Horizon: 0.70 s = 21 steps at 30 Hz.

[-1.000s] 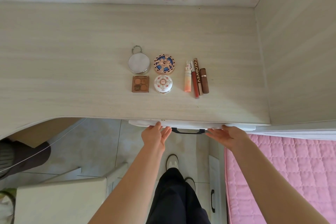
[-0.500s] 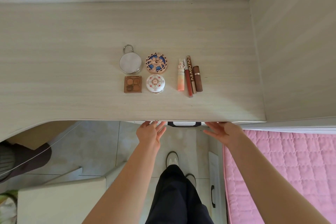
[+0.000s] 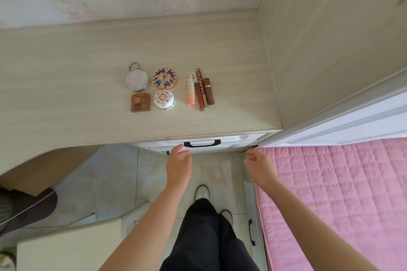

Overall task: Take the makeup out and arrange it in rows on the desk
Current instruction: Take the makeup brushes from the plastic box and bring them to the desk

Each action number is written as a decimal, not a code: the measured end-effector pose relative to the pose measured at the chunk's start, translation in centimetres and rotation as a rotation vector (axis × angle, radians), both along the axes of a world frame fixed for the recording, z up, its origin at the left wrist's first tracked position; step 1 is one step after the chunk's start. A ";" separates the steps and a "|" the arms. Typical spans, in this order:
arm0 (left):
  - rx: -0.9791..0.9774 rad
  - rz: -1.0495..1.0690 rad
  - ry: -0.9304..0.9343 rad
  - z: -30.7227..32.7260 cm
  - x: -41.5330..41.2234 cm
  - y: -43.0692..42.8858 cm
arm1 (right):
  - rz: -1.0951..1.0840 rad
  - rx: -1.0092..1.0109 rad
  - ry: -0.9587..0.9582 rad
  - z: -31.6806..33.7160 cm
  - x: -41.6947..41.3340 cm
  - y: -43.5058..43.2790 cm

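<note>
Desk: light wood top (image 3: pixel 66 77), set against a wall with pink cat drawings.
Makeup cases: four sat in the middle of the desk in two rows, with the silver round case (image 3: pixel 136 80) and blue round case (image 3: pixel 164 78) behind, and the brown square palette (image 3: pixel 141 102) and white round case (image 3: pixel 164 99) in front.
Tubes: four tubes (image 3: pixel 199 91) lay side by side, just right of the cases.
Drawer: its black handle (image 3: pixel 202 143) showed under the desk edge.
Left hand (image 3: pixel 178 166): loose fingers, held nothing, just below the drawer.
Right hand (image 3: pixel 259 166): loose too, empty, near the pink bed (image 3: pixel 330 193).
Could go wrong: a bump to the desk might roll the round tubes out of line.
</note>
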State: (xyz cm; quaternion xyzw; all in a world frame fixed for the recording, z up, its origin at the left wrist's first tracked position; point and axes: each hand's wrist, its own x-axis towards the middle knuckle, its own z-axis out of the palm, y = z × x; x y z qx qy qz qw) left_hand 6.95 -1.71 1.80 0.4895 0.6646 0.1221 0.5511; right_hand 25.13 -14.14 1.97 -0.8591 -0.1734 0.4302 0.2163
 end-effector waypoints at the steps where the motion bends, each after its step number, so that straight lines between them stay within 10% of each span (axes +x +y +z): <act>1: 0.068 -0.100 0.053 0.4 0.3 -0.7 | 0.032 0.013 -0.002 0.5 -0.3 -1.0; 10: 0.584 -0.927 0.293 4.5 3.8 -7.0 | 0.411 0.044 -0.514 5.0 -3.3 -8.8; 21: 1.033 -1.603 0.173 6.6 7.1 -8.8 | 0.120 -0.171 -0.659 8.3 -7.0 -13.4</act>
